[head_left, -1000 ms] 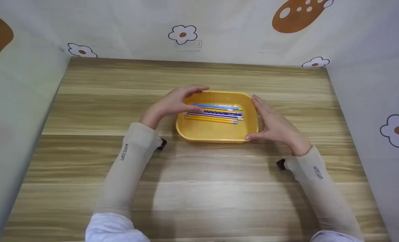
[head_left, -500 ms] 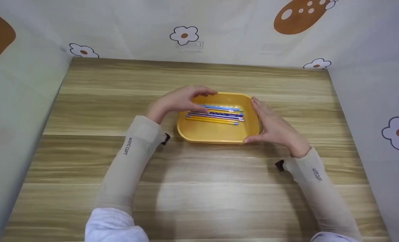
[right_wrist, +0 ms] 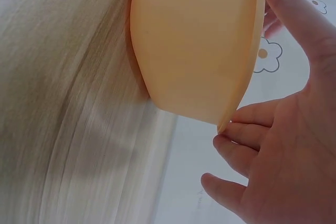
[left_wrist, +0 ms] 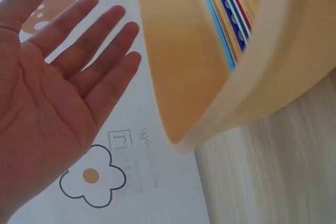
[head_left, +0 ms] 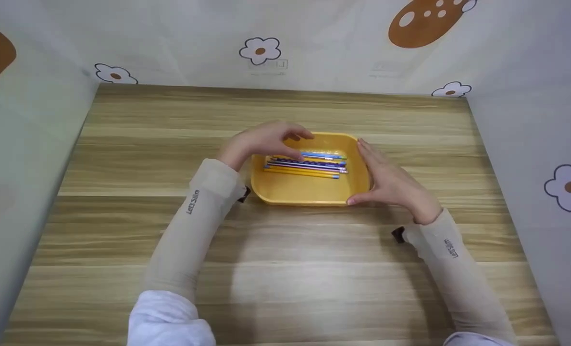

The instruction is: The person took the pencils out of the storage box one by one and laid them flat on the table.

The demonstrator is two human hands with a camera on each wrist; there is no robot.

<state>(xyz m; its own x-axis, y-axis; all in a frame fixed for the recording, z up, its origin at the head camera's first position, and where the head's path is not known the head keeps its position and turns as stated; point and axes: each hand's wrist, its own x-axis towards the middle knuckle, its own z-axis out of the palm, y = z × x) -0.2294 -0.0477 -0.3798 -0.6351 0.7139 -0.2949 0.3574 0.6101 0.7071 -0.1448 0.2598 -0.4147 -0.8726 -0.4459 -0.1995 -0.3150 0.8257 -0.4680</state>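
A yellow plastic box (head_left: 309, 194) sits on the wooden table, with several pencils (head_left: 309, 170) lying side by side inside it. Some pencils are blue, some yellow, some patterned. My left hand (head_left: 266, 139) hovers over the box's left end, its thumb above the pencils; it hides that end in part. In the left wrist view, the left hand (left_wrist: 63, 77) has its fingers spread and nothing in them. My right hand (head_left: 393, 185) rests against the box's right end, thumb at the near corner and fingers at the far one. The right wrist view shows its fingertips (right_wrist: 224, 139) touching the rim.
Pale walls (head_left: 179, 38) printed with flowers and brown shapes stand behind and on both sides of the wooden table (head_left: 309, 278). A small black camera (head_left: 399, 235) is strapped under the right wrist, another (head_left: 243, 194) under the left.
My left hand has moved rightward over the box, its thumb now farther over the pencils. The right hand stays at the right end, and the box and pencils look nearly unmoved.
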